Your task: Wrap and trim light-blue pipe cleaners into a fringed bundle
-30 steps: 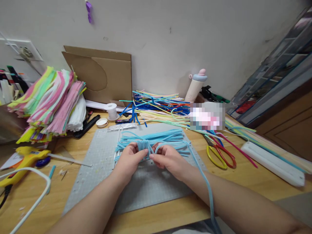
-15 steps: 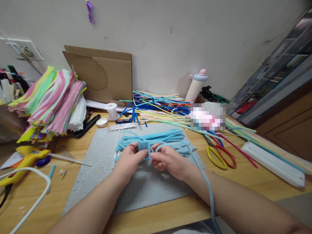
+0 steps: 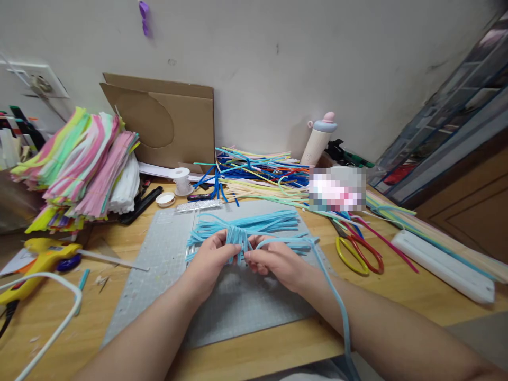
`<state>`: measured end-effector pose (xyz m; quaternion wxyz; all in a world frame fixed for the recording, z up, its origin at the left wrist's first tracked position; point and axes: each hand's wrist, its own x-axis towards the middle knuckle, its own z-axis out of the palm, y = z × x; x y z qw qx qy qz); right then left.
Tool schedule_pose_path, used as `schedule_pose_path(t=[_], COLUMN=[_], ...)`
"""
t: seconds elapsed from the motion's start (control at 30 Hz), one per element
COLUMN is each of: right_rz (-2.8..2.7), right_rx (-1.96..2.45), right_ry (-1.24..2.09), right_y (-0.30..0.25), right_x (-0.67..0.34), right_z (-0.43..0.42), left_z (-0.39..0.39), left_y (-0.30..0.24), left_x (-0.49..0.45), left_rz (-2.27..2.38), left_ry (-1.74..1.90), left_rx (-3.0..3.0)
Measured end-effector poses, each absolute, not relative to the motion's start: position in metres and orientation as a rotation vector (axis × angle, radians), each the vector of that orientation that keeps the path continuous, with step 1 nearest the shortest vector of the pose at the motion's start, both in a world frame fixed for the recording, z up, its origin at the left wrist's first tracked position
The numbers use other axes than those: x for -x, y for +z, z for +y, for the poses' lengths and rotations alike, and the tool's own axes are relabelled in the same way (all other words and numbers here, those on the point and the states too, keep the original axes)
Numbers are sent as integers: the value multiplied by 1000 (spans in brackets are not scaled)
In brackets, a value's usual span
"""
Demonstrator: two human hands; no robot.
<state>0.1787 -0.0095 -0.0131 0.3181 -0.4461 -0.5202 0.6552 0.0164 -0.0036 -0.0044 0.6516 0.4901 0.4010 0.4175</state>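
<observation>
Tabletop [image 3: 278, 344], lidded bottle [image 3: 315, 147], left hand [image 3: 212, 257] holding blue coil [image 3: 235, 239], right hand [image 3: 280, 260] pinching strand [image 3: 325, 269]

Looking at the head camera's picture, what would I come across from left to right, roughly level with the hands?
Yellow glue gun, left hand, wrapped light-blue strands, right hand, scissors with yellow and red handles, long white bar.

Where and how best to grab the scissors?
Likely by the handle loops, from the near side: the scissors lie with loops toward the person and blades pointing away. The right hand is nearer but holds a blue strip.
</observation>
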Motion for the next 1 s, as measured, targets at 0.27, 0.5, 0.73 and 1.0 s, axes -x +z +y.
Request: schedule_pose_path(t=[0.27,0.5,0.73,1.0], right_rz=[-1325,-1364,-1301,-1878], right_rx=[1104,1152,1128,1106], right_ry=[1787,1695,1678,1006], right_y=[-17,-11,-15,-9], right_x=[-176,-171,-173,-177], right_z=[-9,-13,-3,-9], left_z=[-6,-2,3,3], left_y=[-5,-12,-16,-17], left_x=[-20,-18,-14,-16], left_rz=[942,1042,968,944], left_ry=[995,1018,1058,1118], left_rx=[-1099,-1155,-947,-900])
